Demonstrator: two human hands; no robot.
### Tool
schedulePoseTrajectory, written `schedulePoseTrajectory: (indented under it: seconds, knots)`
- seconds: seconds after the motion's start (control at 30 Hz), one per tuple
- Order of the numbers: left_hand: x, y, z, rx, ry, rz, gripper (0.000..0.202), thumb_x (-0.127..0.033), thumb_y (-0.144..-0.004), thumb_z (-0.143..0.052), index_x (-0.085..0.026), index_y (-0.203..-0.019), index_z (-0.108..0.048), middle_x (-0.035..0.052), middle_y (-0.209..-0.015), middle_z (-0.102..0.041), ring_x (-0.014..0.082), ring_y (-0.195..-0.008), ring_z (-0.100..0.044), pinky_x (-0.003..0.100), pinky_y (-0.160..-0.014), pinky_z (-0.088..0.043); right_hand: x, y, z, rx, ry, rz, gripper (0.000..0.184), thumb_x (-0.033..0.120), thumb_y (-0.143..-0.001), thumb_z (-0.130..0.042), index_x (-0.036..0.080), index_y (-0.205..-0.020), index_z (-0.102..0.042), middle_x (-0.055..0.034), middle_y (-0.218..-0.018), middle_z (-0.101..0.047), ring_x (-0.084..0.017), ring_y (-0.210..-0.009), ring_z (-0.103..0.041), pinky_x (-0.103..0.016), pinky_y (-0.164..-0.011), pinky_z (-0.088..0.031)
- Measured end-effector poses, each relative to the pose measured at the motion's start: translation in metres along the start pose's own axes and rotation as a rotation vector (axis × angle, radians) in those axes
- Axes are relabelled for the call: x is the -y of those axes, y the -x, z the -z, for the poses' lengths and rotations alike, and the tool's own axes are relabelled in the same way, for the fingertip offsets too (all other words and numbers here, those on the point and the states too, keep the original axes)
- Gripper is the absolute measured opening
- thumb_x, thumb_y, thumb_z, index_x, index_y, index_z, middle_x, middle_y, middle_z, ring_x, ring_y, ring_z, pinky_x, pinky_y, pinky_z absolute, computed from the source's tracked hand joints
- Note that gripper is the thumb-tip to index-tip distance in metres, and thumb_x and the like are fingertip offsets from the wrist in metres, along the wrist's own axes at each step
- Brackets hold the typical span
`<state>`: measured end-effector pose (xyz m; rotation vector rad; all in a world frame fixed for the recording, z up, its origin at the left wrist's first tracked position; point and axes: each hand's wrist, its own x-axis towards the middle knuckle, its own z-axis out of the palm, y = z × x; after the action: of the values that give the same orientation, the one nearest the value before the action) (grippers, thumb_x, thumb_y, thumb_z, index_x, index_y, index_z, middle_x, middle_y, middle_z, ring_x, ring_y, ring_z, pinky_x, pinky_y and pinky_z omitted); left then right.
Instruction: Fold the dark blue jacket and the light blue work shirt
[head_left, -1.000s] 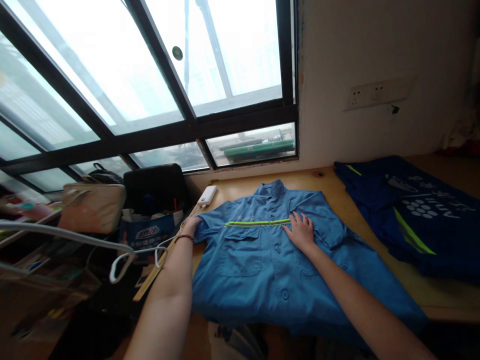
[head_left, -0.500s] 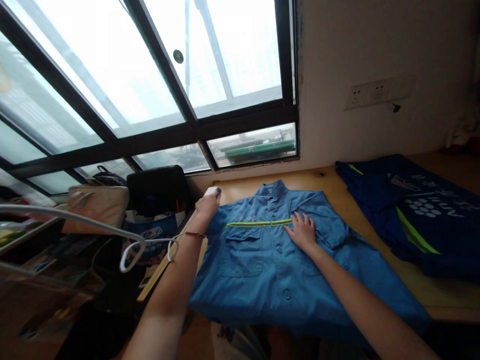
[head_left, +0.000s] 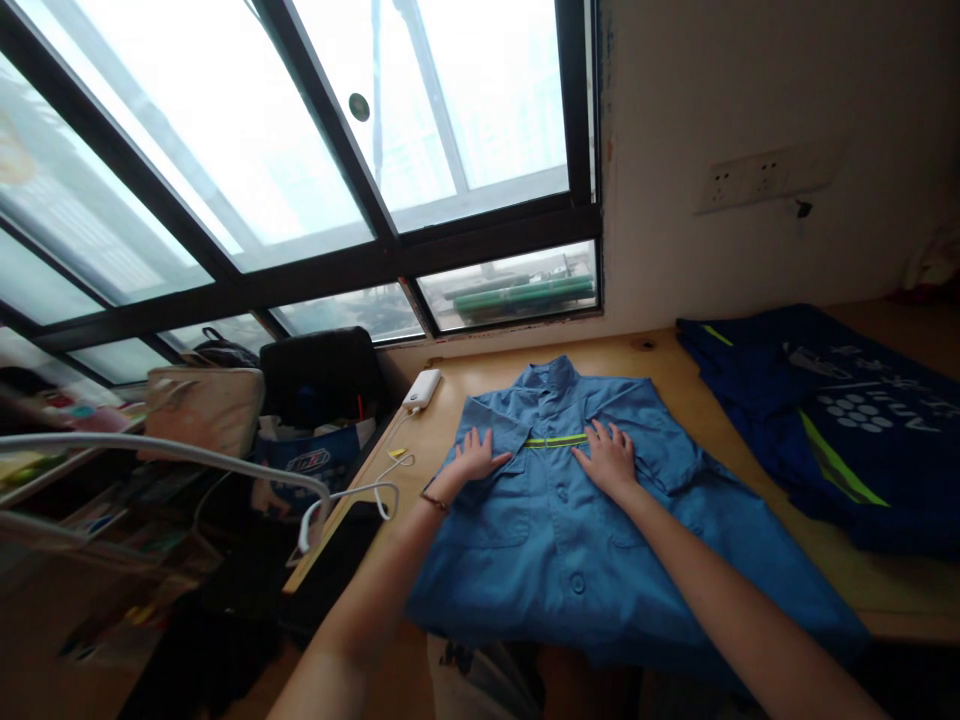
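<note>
A blue button-up work shirt (head_left: 551, 500) lies front up on the wooden table, its collar pointing toward the window. A yellow-green reflective stripe crosses its chest. My left hand (head_left: 478, 458) rests with fingers spread on the shirt's left side, where a sleeve is folded over the chest and covers part of the stripe. Flat on the other side of the chest, beside the stripe's end, is my right hand (head_left: 609, 458), also with fingers apart. The shirt's lower edge hangs toward me over the table's front.
A white power bank (head_left: 422, 389) with a white cable (head_left: 352, 490) sits at the table's left edge. Dark blue clothing (head_left: 795, 420) with printed lettering lies at the right. Beyond the left edge are a black chair (head_left: 319, 370) and bags. Wall sockets (head_left: 772, 178) are above.
My left hand has let go of the white power bank, now on the table, and moved right onto the shirt. The left sleeve now lies folded inward. My right hand stays in place.
</note>
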<state>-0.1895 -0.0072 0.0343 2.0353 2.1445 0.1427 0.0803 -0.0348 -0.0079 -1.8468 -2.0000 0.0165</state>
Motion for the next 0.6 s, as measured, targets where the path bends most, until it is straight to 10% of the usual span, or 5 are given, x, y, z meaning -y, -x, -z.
schedulePoseTrajectory:
  seconds: [0.1,0.4,0.6]
  knots:
    - [-0.004,0.008,-0.023,-0.063,-0.118,0.039,0.081,-0.068,-0.074,-0.025,-0.014,-0.134,-0.024,0.0207,-0.14,-0.015,0.0331,-0.129,-0.011,0.052,-0.098,-0.015,0.0,0.0,0.001,0.017,0.0,0.005,0.05,0.047,-0.081,-0.039,0.017,-0.121,-0.045,-0.0103,-0.131,-0.038,-0.03,-0.119,-0.026,-0.046,-0.096,-0.016]
    - [-0.011,-0.005,-0.015,-0.088,-0.155,0.009,0.073,-0.065,-0.077,-0.019,-0.022,-0.135,-0.022,0.0125,-0.143,-0.009,0.0309,-0.13,-0.007,0.047,-0.101,-0.011,-0.001,0.003,0.003,0.059,-0.063,0.057,0.051,0.047,-0.08,-0.043,0.017,-0.121,-0.046,-0.0092,-0.131,-0.039,-0.031,-0.121,-0.027,-0.047,-0.098,-0.018]
    - [-0.013,-0.024,-0.005,-0.028,-0.05,-0.13,0.053,-0.053,-0.082,-0.03,-0.022,-0.124,-0.041,0.0103,-0.135,-0.033,0.0254,-0.123,-0.029,0.04,-0.098,-0.024,-0.049,-0.045,0.024,0.092,-0.456,-0.017,0.036,0.038,-0.085,-0.038,0.015,-0.102,-0.059,-0.0077,-0.101,-0.062,-0.017,-0.094,-0.056,-0.025,-0.081,-0.04]
